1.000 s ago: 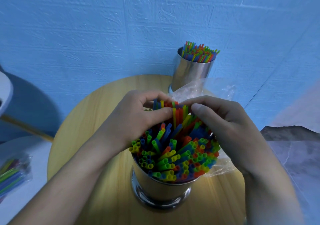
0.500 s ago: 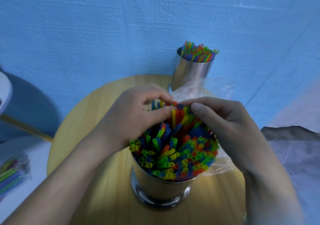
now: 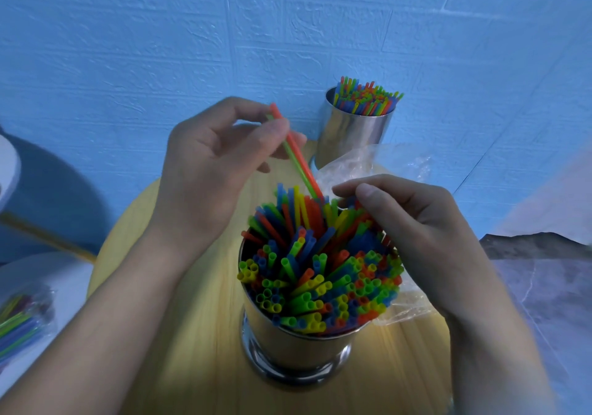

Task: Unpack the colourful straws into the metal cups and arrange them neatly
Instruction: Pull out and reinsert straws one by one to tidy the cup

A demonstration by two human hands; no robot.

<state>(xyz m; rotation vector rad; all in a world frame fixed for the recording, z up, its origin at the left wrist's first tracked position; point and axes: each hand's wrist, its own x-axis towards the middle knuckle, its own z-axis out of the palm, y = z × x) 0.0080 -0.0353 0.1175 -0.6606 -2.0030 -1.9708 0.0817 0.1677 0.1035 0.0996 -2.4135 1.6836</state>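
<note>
A metal cup (image 3: 298, 350) stands near the front of the round wooden table (image 3: 198, 334), packed with colourful straws (image 3: 320, 270). My left hand (image 3: 208, 174) is raised above and left of the cup and pinches an orange and a green straw (image 3: 299, 161) that slant down into the bunch. My right hand (image 3: 413, 225) curls over the right side of the bunch, fingers among the straws. A second metal cup (image 3: 352, 133), also full of straws (image 3: 365, 96), stands at the table's far edge by the wall.
A crumpled clear plastic bag (image 3: 384, 165) lies behind and to the right of the near cup. At lower left, a bag of straws (image 3: 22, 321) rests on a white surface. A blue wall (image 3: 160, 46) rises just behind the table.
My left hand has lifted up and to the left, pulling an orange and a green straw partly out of the bunch. My right hand stays on the straws.
</note>
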